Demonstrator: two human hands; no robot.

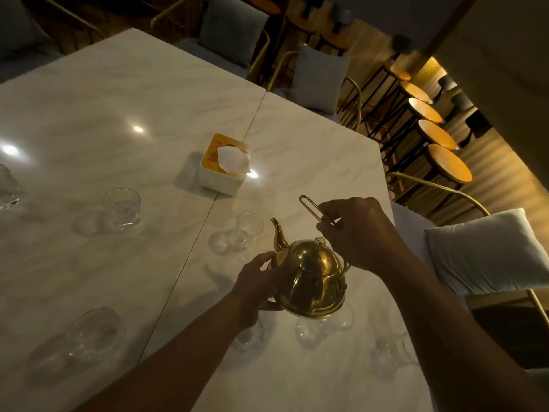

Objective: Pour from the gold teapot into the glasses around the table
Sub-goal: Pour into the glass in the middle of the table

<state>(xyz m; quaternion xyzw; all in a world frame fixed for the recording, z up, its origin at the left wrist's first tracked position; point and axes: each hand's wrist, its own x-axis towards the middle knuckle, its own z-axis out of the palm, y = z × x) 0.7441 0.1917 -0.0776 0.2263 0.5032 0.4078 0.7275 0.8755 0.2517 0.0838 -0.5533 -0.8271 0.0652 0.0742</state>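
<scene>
Gold teapot [312, 278] held between both hands above the marble bench [118, 114], spout directed toward a clear glass [249, 228] standing just beyond it. Left hand [261, 285] curled against the pot's left side and underside, fingers partly closed on the body. Right hand [356, 233] pinched shut on the raised wire handle [310, 208] above the lid. Further glasses partly visible beneath the pot and arms; tissue box [224, 163] farther off.
</scene>
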